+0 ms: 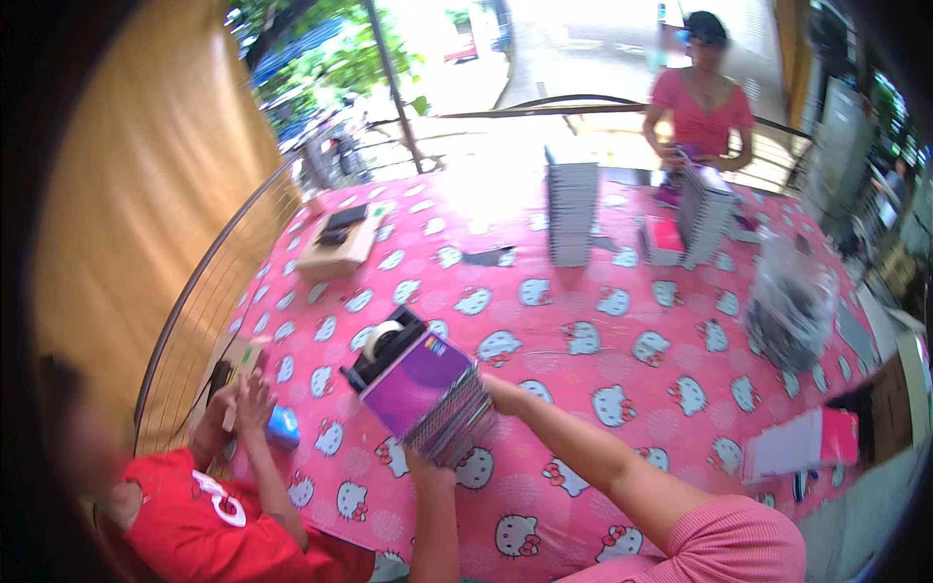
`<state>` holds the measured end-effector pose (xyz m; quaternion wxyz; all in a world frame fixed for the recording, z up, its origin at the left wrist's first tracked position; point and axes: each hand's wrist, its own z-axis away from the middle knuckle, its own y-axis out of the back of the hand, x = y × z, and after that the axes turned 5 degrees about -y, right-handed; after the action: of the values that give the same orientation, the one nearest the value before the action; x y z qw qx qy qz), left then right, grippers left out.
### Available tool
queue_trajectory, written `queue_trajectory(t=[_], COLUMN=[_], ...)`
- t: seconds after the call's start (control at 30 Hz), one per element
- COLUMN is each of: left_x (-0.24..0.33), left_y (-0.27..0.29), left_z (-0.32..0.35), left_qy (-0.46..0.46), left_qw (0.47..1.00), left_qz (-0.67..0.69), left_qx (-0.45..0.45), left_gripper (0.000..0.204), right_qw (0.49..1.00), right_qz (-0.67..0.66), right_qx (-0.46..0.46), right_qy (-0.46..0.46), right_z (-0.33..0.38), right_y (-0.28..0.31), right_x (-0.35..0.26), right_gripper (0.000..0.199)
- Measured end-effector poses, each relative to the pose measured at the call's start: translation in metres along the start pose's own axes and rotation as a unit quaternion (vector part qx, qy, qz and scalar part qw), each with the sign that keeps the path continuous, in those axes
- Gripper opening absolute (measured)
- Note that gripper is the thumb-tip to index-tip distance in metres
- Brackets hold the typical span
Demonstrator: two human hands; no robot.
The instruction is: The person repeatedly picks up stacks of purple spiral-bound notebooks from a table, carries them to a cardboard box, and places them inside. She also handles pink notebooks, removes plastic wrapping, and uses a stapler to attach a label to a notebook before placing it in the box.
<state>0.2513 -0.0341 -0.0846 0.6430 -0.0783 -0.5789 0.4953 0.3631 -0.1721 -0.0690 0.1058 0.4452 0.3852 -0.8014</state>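
Observation:
Between my two hands is a thick stack of spiral notebooks (420,384) with a purple cover on top, tilted above the pink table. My left hand (429,468) grips its near side, the fingers mostly hidden by the stack. My right hand (501,394) is closed around the right end. Just behind the stack, a black tape dispenser (389,342) holds a pale roll of tape; the notebooks partly cover it.
A person in red at left has hands (248,403) by a cardboard box and a blue packet (283,426). Tall notebook stacks (573,214) stand at the back, near a person in pink (702,112). A plastic bag (792,306) and papers (787,447) lie right; a box (340,243) back left.

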Motion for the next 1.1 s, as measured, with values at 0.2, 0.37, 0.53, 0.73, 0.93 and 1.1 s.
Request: queue_trajectory(t=[0.2, 0.37, 0.53, 0.73, 0.93, 1.1], left_x=[-0.021, -0.04, -0.09, -0.132, -0.166, -0.192], left_y=[0.016, 0.026, -0.003, -0.002, 0.044, 0.085], left_z=[0.105, 0.204, 0.285, 0.415, 0.563, 0.707], left_qy=[0.131, 0.077, 0.28, 0.388, 0.468, 0.541], left_qw=[0.975, 0.872, 0.825, 0.649, 0.496, 0.348], left_qz=[-0.098, -0.305, -0.268, -0.345, -0.364, -0.359], left_qx=[-0.152, -0.376, -0.411, -0.556, -0.634, -0.676], left_gripper=[0.053, 0.053, 0.052, 0.051, 0.05, 0.049], right_qw=[0.99, 0.976, 0.93, 0.786, 0.565, 0.408], right_qz=[-0.099, -0.102, -0.136, -0.14, -0.209, -0.325], right_qx=[0.098, 0.182, 0.273, 0.511, 0.728, 0.725], right_qy=[-0.023, 0.064, 0.206, 0.319, 0.328, 0.449], right_z=[0.138, 0.238, 0.379, 0.545, 0.704, 0.797], right_y=[0.003, 0.001, -0.014, -0.059, -0.176, -0.261], right_x=[0.054, 0.137, 0.188, 0.262, 0.362, 0.457], right_gripper=[0.055, 0.07, 0.076, 0.076, 0.074, 0.063])
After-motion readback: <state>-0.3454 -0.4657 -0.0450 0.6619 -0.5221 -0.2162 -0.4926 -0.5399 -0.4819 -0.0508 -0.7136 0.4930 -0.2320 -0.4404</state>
